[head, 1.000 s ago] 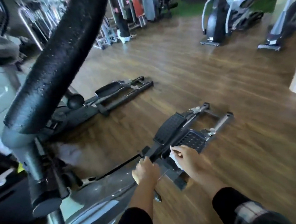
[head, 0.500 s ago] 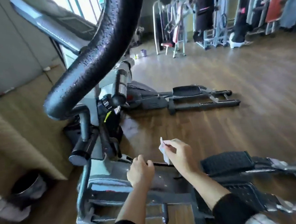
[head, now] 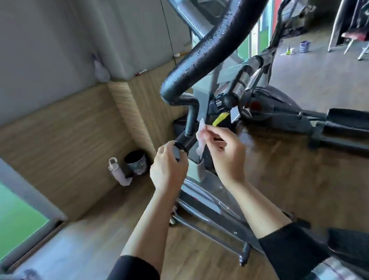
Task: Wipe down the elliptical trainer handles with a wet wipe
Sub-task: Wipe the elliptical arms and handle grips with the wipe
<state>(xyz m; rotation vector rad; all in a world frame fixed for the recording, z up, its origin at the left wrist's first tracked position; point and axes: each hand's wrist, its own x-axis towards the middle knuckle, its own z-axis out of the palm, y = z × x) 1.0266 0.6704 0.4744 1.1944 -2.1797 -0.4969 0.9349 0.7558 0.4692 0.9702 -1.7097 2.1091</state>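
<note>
A thick black foam handle [head: 220, 35] of the elliptical trainer curves down from the upper right to a bend near the middle of the view. Below the bend a short black tube [head: 185, 142] sticks out toward me. My left hand [head: 168, 166] is curled around the end of that tube. My right hand [head: 225, 153] pinches a small white wet wipe [head: 201, 138] between thumb and fingers, just to the right of the tube. The wipe hangs upright beside the tube and the grey post; whether it touches them is unclear.
A dark bin [head: 135, 162] and a pale bottle [head: 117, 169] stand by the wood-panelled wall [head: 65, 138] at left. A second elliptical with pedals [head: 356, 119] lies to the right. The trainer's base frame [head: 209, 212] runs under my arms on the wooden floor [head: 297, 187].
The view has swung left and up toward the wall and handle. Both hands rose from the base of the trainer to the short tube; the left hand now grips it, the right still pinches the wipe.
</note>
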